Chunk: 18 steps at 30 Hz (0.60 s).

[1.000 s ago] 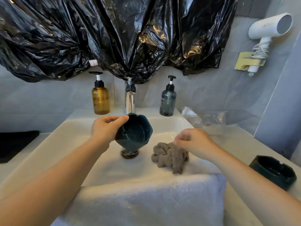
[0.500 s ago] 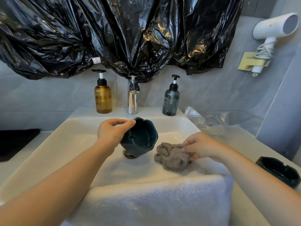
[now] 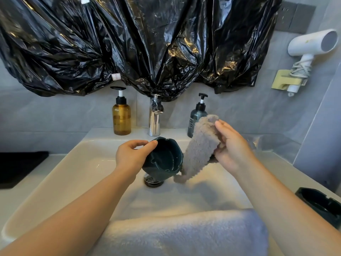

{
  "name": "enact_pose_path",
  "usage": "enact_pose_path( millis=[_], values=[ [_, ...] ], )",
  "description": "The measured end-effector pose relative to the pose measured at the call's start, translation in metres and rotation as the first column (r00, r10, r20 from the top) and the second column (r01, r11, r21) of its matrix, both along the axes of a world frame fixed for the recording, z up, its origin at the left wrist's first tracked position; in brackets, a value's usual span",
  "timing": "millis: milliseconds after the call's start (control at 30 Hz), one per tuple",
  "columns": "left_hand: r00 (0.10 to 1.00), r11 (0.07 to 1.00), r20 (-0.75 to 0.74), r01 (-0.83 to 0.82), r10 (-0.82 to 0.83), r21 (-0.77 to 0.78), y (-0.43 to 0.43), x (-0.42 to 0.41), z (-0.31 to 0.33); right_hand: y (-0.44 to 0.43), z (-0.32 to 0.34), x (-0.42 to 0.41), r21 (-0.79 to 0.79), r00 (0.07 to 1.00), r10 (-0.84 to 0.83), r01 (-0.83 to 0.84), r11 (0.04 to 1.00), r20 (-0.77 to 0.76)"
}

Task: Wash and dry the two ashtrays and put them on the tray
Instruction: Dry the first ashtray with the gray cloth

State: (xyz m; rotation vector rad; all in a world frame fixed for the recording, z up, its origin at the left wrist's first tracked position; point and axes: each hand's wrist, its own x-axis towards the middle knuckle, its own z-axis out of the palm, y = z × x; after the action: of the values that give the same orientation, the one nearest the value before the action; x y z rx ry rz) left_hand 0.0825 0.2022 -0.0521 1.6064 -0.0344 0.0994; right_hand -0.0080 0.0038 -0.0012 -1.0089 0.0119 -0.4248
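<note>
Room: bathroom, grey tiled wall, white sink (image 3: 55, 174) set in a pale counter (image 3: 287, 169).
Left hand (image 3: 132, 157): closed round the ashtray (image 3: 164, 159). Fingers are curled on its left wall, one fingertip on the top rim.
Ashtray: dark teal with a notched rim, held tilted so the opening faces right. It is over the basin just above the drain (image 3: 153, 182), with a wet sheen inside.
Right hand (image 3: 230, 146): grips a grey cloth (image 3: 199, 145), fingers curled round its upper half.
Cloth: fuzzy, and hangs down and left from the hand. Its lower end is right by the ashtray's right rim; can't tell if they touch.
Towel (image 3: 184, 233): white, folded, draped over the near sink edge under both forearms.
Second ashtray (image 3: 321, 204): dark, upright on the counter at far right, well apart from the sink bowl and partly hidden by the right forearm.
Tap (image 3: 154, 121): chrome, at the back centre of the sink.
Bottles: amber pump bottle (image 3: 121, 117) left of the tap; dark pump bottle (image 3: 195, 117) right of it, partly behind the cloth.
Plastic (image 3: 129, 43): black crumpled sheet across the wall above the tap.
Dryer (image 3: 313, 43): white, in a wall holder at upper right.
Dark slab (image 3: 18, 167): flat on the counter at far left, cut by the frame; can't tell what it is.
</note>
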Motion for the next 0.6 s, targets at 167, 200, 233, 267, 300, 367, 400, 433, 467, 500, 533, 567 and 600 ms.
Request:
enact_pose_path(
  millis=[167,200,233,267,300,367,400,433,467,500,533,567,600],
  values=[
    [1.0,0.999,-0.01,0.011,-0.012,-0.032,0.0,-0.001,0.0,0.017,-0.027,0.009,-0.668,0.987,-0.018,-0.096,0.738,-0.161],
    [1.0,1.0,-0.008,0.008,-0.008,-0.027,0.0,-0.001,-0.001,0.018,-0.035,0.01,-0.781,0.984,-0.062,-0.093,0.618,-0.167],
    [1.0,1.0,-0.003,0.005,-0.005,-0.016,0.0,-0.001,-0.001,0.02,-0.041,0.011,-0.839,0.984,-0.084,-0.086,0.537,-0.155],
    [1.0,1.0,0.001,0.004,-0.004,-0.003,0.0,-0.001,-0.001,0.02,-0.045,0.012,-0.869,0.985,-0.104,-0.067,0.491,-0.135],
    [1.0,1.0,0.008,0.008,-0.008,0.012,-0.001,-0.001,-0.002,0.021,-0.046,0.013,-0.888,0.984,-0.131,-0.045,0.458,-0.117],
    [0.999,0.998,0.041,0.03,-0.032,0.064,-0.002,-0.002,-0.002,0.018,-0.049,0.015,-0.877,0.987,-0.127,-0.027,0.48,-0.099],
    [0.996,0.994,0.066,0.045,-0.051,0.1,-0.003,-0.003,-0.002,0.016,-0.049,0.017,-0.808,0.989,-0.083,-0.05,0.587,-0.122],
    [0.994,0.989,0.085,0.058,-0.07,0.135,-0.003,-0.005,-0.002,0.016,-0.049,0.016,-0.687,0.987,-0.022,-0.093,0.72,-0.157],
    [0.992,0.985,0.094,0.067,-0.082,0.159,-0.004,-0.005,-0.002,0.015,-0.049,0.016,-0.574,0.984,0.024,-0.124,0.809,-0.178],
    [0.991,0.983,0.097,0.07,-0.088,0.17,-0.004,-0.005,-0.003,0.015,-0.049,0.014,-0.521,0.983,0.04,-0.131,0.843,-0.181],
    [0.992,0.983,0.094,0.069,-0.086,0.172,-0.003,-0.005,-0.003,0.015,-0.05,0.012,-0.585,0.983,0.003,-0.113,0.803,-0.185],
    [0.993,0.983,0.09,0.066,-0.082,0.171,-0.003,-0.005,-0.002,0.015,-0.053,0.01,-0.725,0.981,-0.085,-0.071,0.685,-0.176],
    [0.993,0.983,0.087,0.065,-0.081,0.171,-0.003,-0.005,-0.002,0.015,-0.055,0.011,-0.861,0.972,-0.194,-0.014,0.508,-0.13]
  ],
)
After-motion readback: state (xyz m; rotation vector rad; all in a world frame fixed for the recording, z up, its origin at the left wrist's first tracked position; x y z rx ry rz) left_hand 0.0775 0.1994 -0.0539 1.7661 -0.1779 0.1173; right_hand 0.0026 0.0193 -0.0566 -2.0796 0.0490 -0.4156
